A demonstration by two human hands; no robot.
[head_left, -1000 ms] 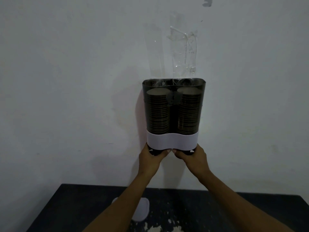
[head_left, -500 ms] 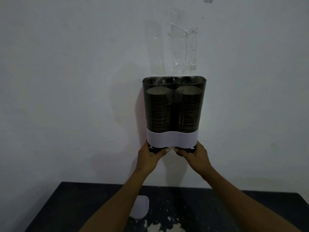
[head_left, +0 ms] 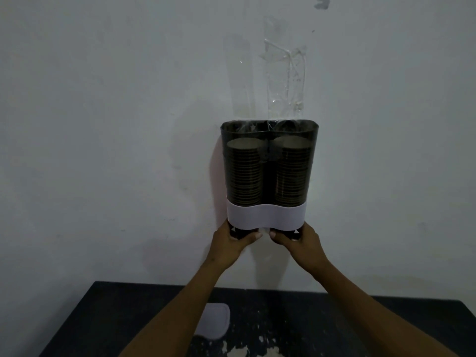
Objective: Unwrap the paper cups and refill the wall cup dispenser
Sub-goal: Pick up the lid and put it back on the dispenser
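A dark see-through twin-tube cup dispenser (head_left: 268,131) with a white band (head_left: 266,215) at its base hangs on the wall. Inside stand two stacks of dark paper cups, the left stack (head_left: 244,173) and the right stack (head_left: 292,173). Clear plastic wrap (head_left: 286,81) rises from the top of the dispenser against the wall. My left hand (head_left: 231,243) grips the cup bottom poking out under the left tube. My right hand (head_left: 300,242) grips the cup bottom under the right tube. Thumbs nearly meet in the middle.
A dark table (head_left: 116,318) with worn pale patches lies below, against the white wall. A white rounded lid-like piece (head_left: 215,320) rests on it, partly behind my left forearm.
Both hands stay at the dispenser's underside and have risen slightly against it. The view has shifted a little.
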